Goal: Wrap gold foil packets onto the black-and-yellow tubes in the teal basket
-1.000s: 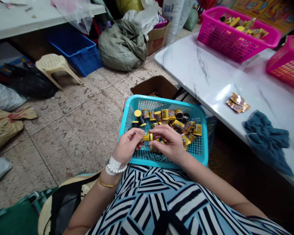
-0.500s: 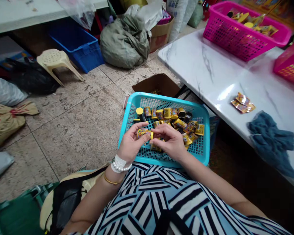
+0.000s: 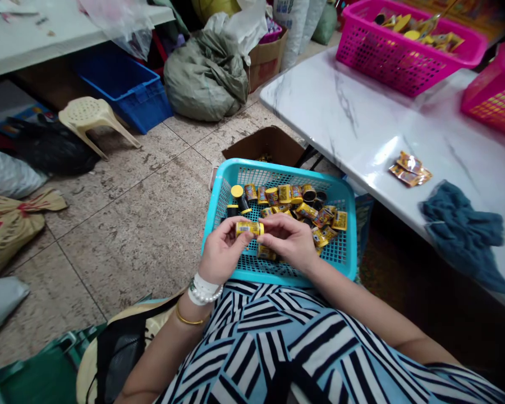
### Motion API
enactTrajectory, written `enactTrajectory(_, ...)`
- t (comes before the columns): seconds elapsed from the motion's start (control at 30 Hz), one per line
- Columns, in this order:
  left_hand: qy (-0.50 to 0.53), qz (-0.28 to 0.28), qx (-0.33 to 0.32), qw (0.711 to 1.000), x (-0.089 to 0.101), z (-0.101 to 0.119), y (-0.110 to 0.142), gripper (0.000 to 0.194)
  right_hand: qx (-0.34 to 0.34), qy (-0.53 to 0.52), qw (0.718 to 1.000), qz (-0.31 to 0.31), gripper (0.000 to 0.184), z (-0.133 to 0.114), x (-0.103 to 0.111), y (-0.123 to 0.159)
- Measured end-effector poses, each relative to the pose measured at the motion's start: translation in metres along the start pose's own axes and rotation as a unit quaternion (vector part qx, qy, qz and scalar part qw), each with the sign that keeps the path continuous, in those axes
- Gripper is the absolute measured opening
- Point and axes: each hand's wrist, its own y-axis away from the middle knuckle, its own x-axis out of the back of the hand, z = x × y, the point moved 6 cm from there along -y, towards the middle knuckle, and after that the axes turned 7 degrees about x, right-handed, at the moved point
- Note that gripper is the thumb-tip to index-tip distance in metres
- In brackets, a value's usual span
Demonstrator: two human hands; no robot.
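Between my two hands is a small cylindrical canister (image 3: 248, 228) with a yellow printed label and a yellow cap at its right end. My left hand (image 3: 223, 247) grips its body, thumb in front and fingers behind. The fingertips of my right hand (image 3: 288, 238) pinch the capped end. Both hands are above a turquoise plastic basket (image 3: 206, 238) on my lap. Inside it lie several labelled canisters (image 3: 285, 193), some with dark open ends. At its left side are black pieces with yellow caps (image 3: 237, 191).
To the right stands a marble-patterned table (image 3: 320, 84) bearing pink baskets (image 3: 404, 67), flat printed wrappers (image 3: 410, 168) and a crumpled blue cloth (image 3: 463, 224). An open cardboard box (image 3: 263, 143) sits beyond my basket. On the floor are a cream stool (image 3: 88, 112), a blue crate (image 3: 147, 101) and a grey-green sack (image 3: 206, 78).
The canister has turned about its long axis, so a barcode-like patch of its label now faces up. My hands stay on it. The camera view has shifted slightly.
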Motion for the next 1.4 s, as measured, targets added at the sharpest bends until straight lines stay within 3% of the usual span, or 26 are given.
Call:
enactTrajectory(0.13, -0.123, -0.029, -0.112, 0.986, -0.007, 0.018, 0.001, 0.027, -0.194, -0.165, 0.967, 0.019, 0.028, 0.022, -0.003, 0.006)
enactTrajectory(0.23, -0.192, -0.043, -0.182, 0.963, -0.011, 0.031, 0.003, 0.024, -0.280, -0.243, 0.928, 0.022, 0.032, 0.035, -0.004, 0.011)
enactTrajectory(0.3, -0.221, -0.058, -0.200, 0.953, -0.014, 0.035, 0.004, 0.022, -0.322, -0.283, 0.903, -0.004, 0.035, 0.042, -0.008, 0.015)
enactTrajectory(0.37, -0.211, -0.061, -0.175, 0.960, -0.015, 0.031, 0.003, 0.026, -0.341, -0.299, 0.891, -0.017, 0.037, 0.044, -0.010, 0.015)
enactTrajectory(0.47, -0.112, -0.023, -0.070, 0.991, -0.009, 0.013, -0.002, 0.039, -0.292, -0.268, 0.918, 0.020, 0.035, 0.040, -0.004, 0.007)
enactTrajectory(0.57, -0.024, 0.010, 0.025, 0.999, -0.002, -0.003, -0.004, 0.041, -0.220, -0.224, 0.949, 0.014, 0.032, 0.030, -0.001, -0.001)
enactTrajectory(0.73, 0.040, -0.035, 0.106, 0.993, -0.006, -0.004, -0.003, 0.038, -0.204, -0.237, 0.948, -0.053, 0.042, 0.020, -0.005, 0.003)
enactTrajectory(0.87, 0.114, -0.044, 0.154, 0.981, -0.009, -0.006, -0.001, 0.043, -0.148, -0.143, 0.977, -0.061, 0.039, 0.011, -0.005, 0.006)
enactTrajectory(1.03, 0.137, -0.028, 0.143, 0.980, -0.009, -0.009, -0.003, 0.039, -0.051, 0.004, 0.998, 0.024, 0.044, 0.001, 0.002, 0.011)
enactTrajectory(1.3, 0.081, -0.002, 0.022, 0.997, -0.004, 0.002, 0.002, 0.025, 0.042, 0.089, 0.995, -0.034, 0.028, -0.016, 0.003, 0.010)
enactTrajectory(1.4, -0.006, 0.025, -0.061, 0.998, -0.002, 0.010, 0.008, 0.023, 0.006, 0.089, 0.996, -0.010, 0.027, -0.016, 0.006, 0.008)
